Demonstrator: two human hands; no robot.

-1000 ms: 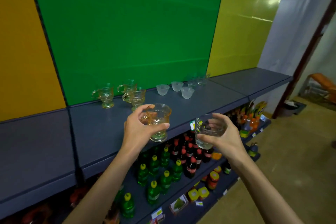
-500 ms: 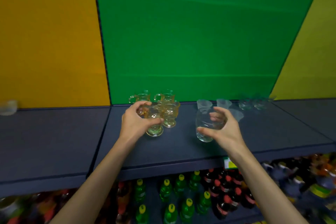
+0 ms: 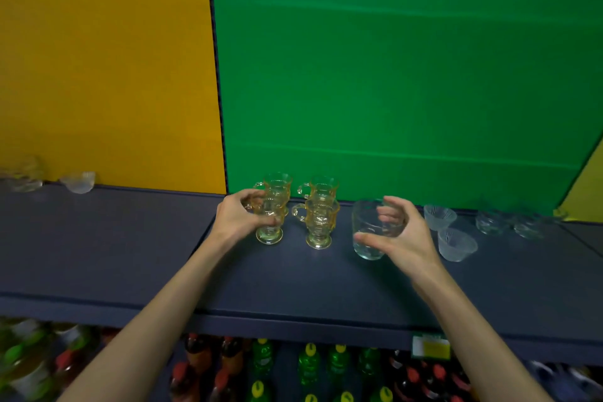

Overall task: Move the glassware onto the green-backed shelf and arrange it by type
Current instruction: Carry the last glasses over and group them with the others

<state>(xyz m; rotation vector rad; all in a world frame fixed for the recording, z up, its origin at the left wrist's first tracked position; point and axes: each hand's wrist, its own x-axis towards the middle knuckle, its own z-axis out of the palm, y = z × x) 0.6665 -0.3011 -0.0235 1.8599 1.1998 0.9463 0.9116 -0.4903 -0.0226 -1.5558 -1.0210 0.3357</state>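
Both hands have come lower and closer to the shelf (image 3: 130,258) since half a second ago. At that point the amber footed mug (image 3: 270,222) in the left hand (image 3: 238,219) was just reaching the surface; now its foot sits on the dark shelf in front of the green back panel (image 3: 391,75). The left hand's fingers are curled round its bowl and handle side, gripping it. It stands directly in front of one amber mug at the back (image 3: 277,183) and just left of a second front mug (image 3: 319,222), which has another amber mug (image 3: 321,186) behind it, so the four form a tight square.

The right hand (image 3: 401,235) grips a clear round glass (image 3: 372,232), thumb across its front and fingers showing through the far side. Earlier the glass hung a little above the shelf; now its base looks to be at the surface or barely off it, and I cannot tell which.

Right of that hand stand two frosted cups (image 3: 455,243), with small clear bowls (image 3: 492,222) further right, blurred. Left, before the orange panel (image 3: 98,59), lie more blurred glass pieces (image 3: 78,181). Below the shelf are rows of green and dark bottles (image 3: 308,365).
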